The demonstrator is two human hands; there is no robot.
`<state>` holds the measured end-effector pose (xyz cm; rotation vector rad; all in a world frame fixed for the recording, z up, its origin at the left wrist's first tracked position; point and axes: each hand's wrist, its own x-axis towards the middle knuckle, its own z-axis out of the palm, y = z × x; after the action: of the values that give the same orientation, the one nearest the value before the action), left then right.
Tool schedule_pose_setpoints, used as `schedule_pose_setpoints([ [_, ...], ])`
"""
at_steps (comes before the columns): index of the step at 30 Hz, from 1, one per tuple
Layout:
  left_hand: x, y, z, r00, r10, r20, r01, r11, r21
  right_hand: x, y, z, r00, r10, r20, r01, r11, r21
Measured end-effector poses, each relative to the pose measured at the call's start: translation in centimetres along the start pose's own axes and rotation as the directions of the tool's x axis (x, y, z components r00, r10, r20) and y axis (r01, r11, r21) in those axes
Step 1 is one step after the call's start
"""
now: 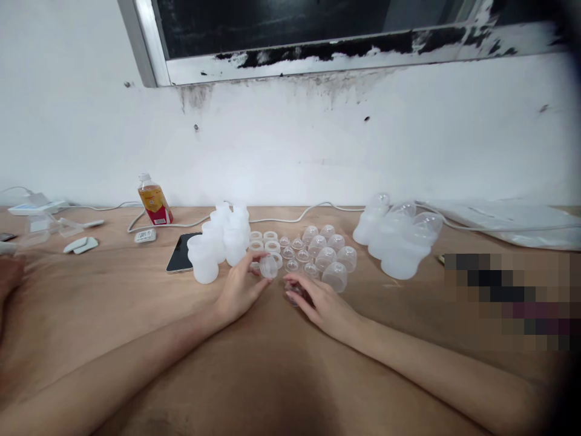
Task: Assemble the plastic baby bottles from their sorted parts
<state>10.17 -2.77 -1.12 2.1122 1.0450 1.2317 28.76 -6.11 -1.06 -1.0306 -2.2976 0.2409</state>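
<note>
In the head view, the left hand [239, 289] rests on the wooden worktop [113, 303] and pinches a small clear cap [268, 266] between thumb and fingertips, lifted just off the surface. The cap sits at the near edge of a cluster of clear dome lids [324, 254] and white rings [265, 241], straight ahead of both hands and a little nearer the left one. The right hand [323, 304] lies just beside it, fingers curled down over a small clear piece [294, 295] on the worktop; whether it actually grips that piece I cannot tell. The two hands are close, nearly fingertip to fingertip. Left of the cap stand white bottle bodies [218, 242], with a phone [180, 252] beside them and a drink bottle [154, 201] behind. To the right lie capped bottles [394, 239] on their sides.
</note>
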Motion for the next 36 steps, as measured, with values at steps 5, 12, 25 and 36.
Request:
schedule_pose_setpoints([
  [5,-0.1,-0.2,0.0,0.999,-0.048,0.004,0.048,0.985,-0.164,-0.3,-0.2,-0.4,0.994,-0.082,0.069,0.09,0.989,-0.116],
  [12,-0.1,-0.4,0.2,0.998,-0.054,0.038,0.06,0.983,-0.175,-0.5,-0.3,-0.5,0.999,0.006,-0.031,-0.005,1.0,0.006],
  [25,-0.1,-0.9,0.5,0.996,-0.024,0.081,0.031,0.996,-0.079,0.3,-0.3,-0.6,0.985,0.006,-0.17,0.017,0.99,0.137],
  [36,0.2,0.5,0.4,0.993,0.071,0.089,-0.08,0.992,0.097,1.0,-0.1,-0.1,0.965,0.145,-0.22,-0.116,0.983,0.141],
])
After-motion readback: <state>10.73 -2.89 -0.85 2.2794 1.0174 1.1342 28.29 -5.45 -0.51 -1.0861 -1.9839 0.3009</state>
